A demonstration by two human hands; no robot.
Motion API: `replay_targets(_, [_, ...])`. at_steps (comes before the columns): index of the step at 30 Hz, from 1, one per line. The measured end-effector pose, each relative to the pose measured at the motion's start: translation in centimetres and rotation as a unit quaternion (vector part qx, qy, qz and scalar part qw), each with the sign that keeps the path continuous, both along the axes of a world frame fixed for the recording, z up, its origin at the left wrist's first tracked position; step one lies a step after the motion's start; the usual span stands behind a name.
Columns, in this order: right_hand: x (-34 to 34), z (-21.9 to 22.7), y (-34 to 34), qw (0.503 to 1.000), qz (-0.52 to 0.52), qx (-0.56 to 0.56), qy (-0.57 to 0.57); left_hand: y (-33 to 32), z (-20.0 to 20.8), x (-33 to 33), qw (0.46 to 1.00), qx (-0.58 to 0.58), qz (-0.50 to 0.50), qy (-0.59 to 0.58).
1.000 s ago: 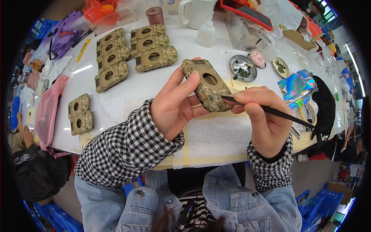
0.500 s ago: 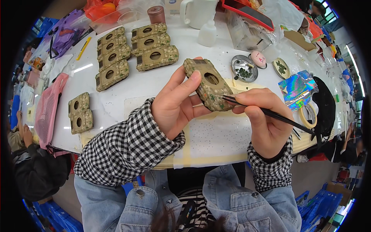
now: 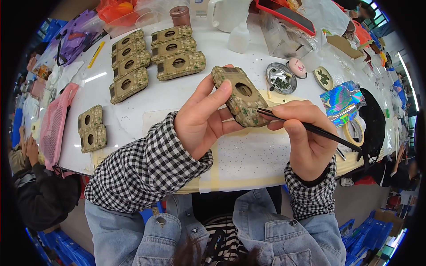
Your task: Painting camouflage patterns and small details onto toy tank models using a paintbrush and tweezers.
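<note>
My left hand (image 3: 202,113) is closed around a camouflage model tank hull (image 3: 239,95), thumb on its near left edge. The hull is tilted, and a round hole shows in its upper face. Black tweezers (image 3: 310,127) are pinched in my right hand (image 3: 306,135); their tips touch or nearly touch the hull's lower end. Whether anything sits between the tips is too small to tell. To the right of the hull stands a round metal dish (image 3: 289,88) with small dark green pieces in it.
More camouflage hulls (image 3: 179,65) lie in rows at the far left, with a pair (image 3: 92,132) nearer me. A white bottle (image 3: 239,39), a small dish of green pieces (image 3: 323,79), shiny foil packet (image 3: 341,99) and tape roll (image 3: 360,133) lie around. Another person's hands (image 3: 32,150) show at far left.
Very little differs. The tweezers and my right hand have shifted a touch to the right; the hull stays in my left hand at nearly the same tilt.
</note>
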State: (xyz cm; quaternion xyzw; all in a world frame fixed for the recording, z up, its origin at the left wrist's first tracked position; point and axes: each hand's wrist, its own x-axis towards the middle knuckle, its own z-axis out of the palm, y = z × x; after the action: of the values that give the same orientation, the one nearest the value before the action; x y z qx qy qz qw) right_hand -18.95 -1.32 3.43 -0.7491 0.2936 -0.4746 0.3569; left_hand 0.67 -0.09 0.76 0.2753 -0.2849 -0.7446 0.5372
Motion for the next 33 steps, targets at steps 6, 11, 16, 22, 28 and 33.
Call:
replay_targets(6, [-0.06,-0.24,0.05,1.0,-0.001,0.01,-0.015,0.03,0.01,-0.02,1.0,0.0,0.002,0.004])
replay_targets(11, [-0.04,-0.15,0.02,1.0,-0.001,0.008,-0.008,0.01,-0.03,-0.02,1.0,0.001,0.001,0.007])
replay_targets(16, [-0.01,-0.14,0.02,1.0,-0.005,0.002,-0.001,-0.02,-0.15,0.0,1.0,0.0,-0.002,0.009])
replay_targets(22, [0.02,-0.11,-0.02,1.0,-0.002,0.005,-0.003,0.16,0.28,-0.11,1.0,-0.003,-0.006,-0.026])
replay_targets(28, [0.01,-0.21,-0.03,1.0,-0.001,0.003,-0.007,0.08,0.17,-0.09,1.0,-0.003,-0.001,0.003])
replay_targets(33, [-0.03,-0.2,-0.01,1.0,0.001,0.008,-0.007,0.05,0.14,-0.04,1.0,-0.001,-0.003,0.001])
